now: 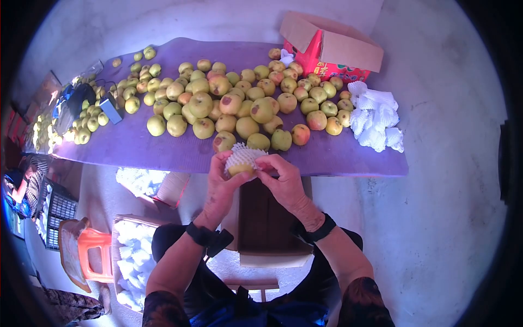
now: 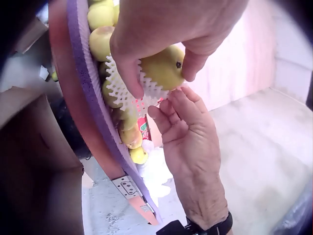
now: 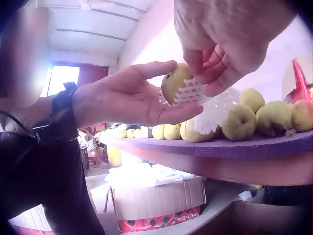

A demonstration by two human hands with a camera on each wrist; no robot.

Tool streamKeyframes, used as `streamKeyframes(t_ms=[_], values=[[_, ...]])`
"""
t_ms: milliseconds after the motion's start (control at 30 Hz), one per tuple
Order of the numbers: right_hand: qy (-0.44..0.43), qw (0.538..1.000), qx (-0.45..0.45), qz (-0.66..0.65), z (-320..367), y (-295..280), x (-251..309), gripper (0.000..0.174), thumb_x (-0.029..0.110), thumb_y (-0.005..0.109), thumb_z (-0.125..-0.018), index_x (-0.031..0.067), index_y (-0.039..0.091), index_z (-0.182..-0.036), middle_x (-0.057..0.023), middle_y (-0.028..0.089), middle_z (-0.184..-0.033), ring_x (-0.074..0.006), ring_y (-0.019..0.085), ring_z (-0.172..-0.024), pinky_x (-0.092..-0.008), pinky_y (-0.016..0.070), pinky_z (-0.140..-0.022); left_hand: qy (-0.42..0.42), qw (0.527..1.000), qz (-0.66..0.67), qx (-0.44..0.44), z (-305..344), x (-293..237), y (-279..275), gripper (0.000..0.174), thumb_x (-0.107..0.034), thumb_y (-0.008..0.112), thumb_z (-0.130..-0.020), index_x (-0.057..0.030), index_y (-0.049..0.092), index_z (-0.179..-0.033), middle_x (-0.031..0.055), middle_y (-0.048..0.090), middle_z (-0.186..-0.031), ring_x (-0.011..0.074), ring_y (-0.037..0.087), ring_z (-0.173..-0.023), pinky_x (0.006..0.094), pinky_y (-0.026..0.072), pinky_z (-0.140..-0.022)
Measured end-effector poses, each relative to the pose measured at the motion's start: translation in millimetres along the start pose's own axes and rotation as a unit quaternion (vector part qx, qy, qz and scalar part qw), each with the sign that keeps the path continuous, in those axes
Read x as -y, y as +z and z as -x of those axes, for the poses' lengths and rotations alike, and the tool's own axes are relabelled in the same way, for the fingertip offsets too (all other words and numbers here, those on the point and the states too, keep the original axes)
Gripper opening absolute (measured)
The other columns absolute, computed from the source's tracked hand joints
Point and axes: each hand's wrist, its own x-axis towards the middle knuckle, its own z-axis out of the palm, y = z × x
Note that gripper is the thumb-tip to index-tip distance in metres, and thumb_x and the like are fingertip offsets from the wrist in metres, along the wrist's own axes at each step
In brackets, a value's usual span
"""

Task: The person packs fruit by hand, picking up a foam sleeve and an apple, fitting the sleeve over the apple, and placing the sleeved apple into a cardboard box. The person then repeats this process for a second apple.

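A yellow-green apple [image 1: 240, 170] is partly sleeved in a white foam net [image 1: 243, 155], just off the table's near edge. My left hand [image 1: 219, 189] grips the apple between thumb and fingers. In the left wrist view, the dark end of the apple [image 2: 166, 67] shows bare beside the thumb. Bunched fingers of my right hand [image 1: 285, 184] pinch the net's edge at the other side of the apple. From the right wrist, the net [image 3: 188, 92] covers the side of the fruit toward the right hand, and its loose part spreads over toward the table.
Many apples [image 1: 200, 103] are heaped on the purple-covered table [image 1: 348, 161]. White foam nets [image 1: 376, 117] lie at its right end, near a red carton [image 1: 348, 52]. Below stand an open cardboard box [image 1: 264, 218], a box of foam nets [image 1: 133, 261] and an orange stool [image 1: 95, 245].
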Motion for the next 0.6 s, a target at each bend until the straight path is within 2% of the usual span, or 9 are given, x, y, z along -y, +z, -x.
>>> streamKeyframes(t_ms=[133, 200, 333, 400, 433, 500, 533, 600], values=[[-0.008, 1.0, -0.023, 0.014, 1.2, 4.1, 6.6, 0.025, -0.002, 0.068, -0.08, 0.0023, 0.06, -0.104, -0.0104, 0.062, -0.091, -0.0192, 0.064, -0.08, -0.0301, 0.0545, -0.072, 0.025, 0.999, -0.042, -0.017, 1.3, 3.6, 1.6, 0.054, 0.0, 0.069, -0.081, -0.0051, 0.038, -0.126, 0.0098, 0.05, -0.121, 0.0177, 0.055, -0.109, 0.0306, 0.0489, -0.093], [-0.003, 0.999, -0.028, 0.036, 3.2, 9.2, 9.8, 0.02, -0.001, 0.068, -0.082, 0.0025, 0.063, -0.101, -0.0072, 0.065, -0.09, -0.0124, 0.065, -0.084, -0.0271, 0.0549, -0.073, 0.008, 0.999, -0.035, -0.026, 1.1, 5.2, 0.2, 0.055, 0.001, 0.069, -0.08, -0.005, 0.038, -0.125, 0.0101, 0.049, -0.121, 0.0174, 0.055, -0.109, 0.0307, 0.0487, -0.093], [-0.026, 0.999, -0.027, 0.022, 2.2, 5.2, 15.0, 0.023, 0.001, 0.07, -0.08, 0.0026, 0.061, -0.101, -0.0086, 0.063, -0.086, -0.0156, 0.063, -0.077, -0.0284, 0.053, -0.071, 0.013, 0.999, -0.019, -0.023, 2.2, -3.7, 4.8, 0.055, 0.002, 0.07, -0.08, -0.0057, 0.038, -0.125, 0.0099, 0.049, -0.12, 0.0177, 0.055, -0.11, 0.0314, 0.0482, -0.094], [0.0, 0.999, -0.04, -0.036, 3.3, -1.0, 14.7, 0.021, 0.013, 0.07, -0.086, 0.0022, 0.061, -0.101, -0.0062, 0.063, -0.089, -0.0142, 0.062, -0.077, -0.0279, 0.052, -0.07, 0.033, 0.997, -0.068, -0.021, 6.5, -14.8, 10.4, 0.057, 0.006, 0.069, -0.078, -0.0069, 0.038, -0.124, 0.0096, 0.047, -0.121, 0.0188, 0.054, -0.111, 0.0322, 0.0478, -0.095], [0.0, 0.998, -0.042, -0.035, 3.2, -4.8, 14.3, 0.021, 0.013, 0.07, -0.086, 0.0022, 0.061, -0.101, -0.0062, 0.063, -0.089, -0.0142, 0.062, -0.077, -0.0279, 0.052, -0.07, 0.032, 0.997, -0.068, -0.018, 8.4, -17.2, 12.3, 0.057, 0.006, 0.069, -0.078, -0.0069, 0.038, -0.124, 0.0096, 0.047, -0.121, 0.0188, 0.054, -0.111, 0.0322, 0.0478, -0.095], [0.164, 0.97, 0.007, -0.18, 1.1, -11.3, 13.5, 0.03, 0.027, 0.064, -0.093, 0.0002, 0.061, -0.106, -0.0047, 0.063, -0.095, -0.0122, 0.06, -0.083, -0.0274, 0.0507, -0.075, 0.072, 0.993, -0.096, -0.003, 11.6, -19.2, 14.1, 0.064, 0.009, 0.072, -0.072, -0.0088, 0.039, -0.125, 0.0098, 0.044, -0.122, 0.0207, 0.05, -0.117, 0.0341, 0.046, -0.098], [0.163, 0.97, 0.007, -0.18, 1.2, -10.5, 10.8, 0.03, 0.027, 0.064, -0.093, 0.0002, 0.061, -0.106, -0.0047, 0.063, -0.095, -0.0122, 0.06, -0.083, -0.0274, 0.0507, -0.075, 0.072, 0.993, -0.096, -0.002, 11.4, -16.6, 11.9, 0.064, 0.009, 0.072, -0.072, -0.0088, 0.039, -0.125, 0.0098, 0.044, -0.122, 0.0207, 0.05, -0.117, 0.0341, 0.046, -0.098], [0.228, 0.935, 0.084, -0.258, 1.4, -6.0, 7.7, 0.04, 0.032, 0.058, -0.097, -0.0013, 0.056, -0.118, -0.0056, 0.061, -0.107, -0.0122, 0.059, -0.093, -0.0283, 0.05, -0.082, 0.183, 0.95, -0.251, 0.015, 10.0, -8.9, 6.0, 0.071, 0.01, 0.074, -0.066, -0.0094, 0.04, -0.125, 0.0122, 0.043, -0.124, 0.0241, 0.046, -0.122, 0.0364, 0.0441, -0.1]])
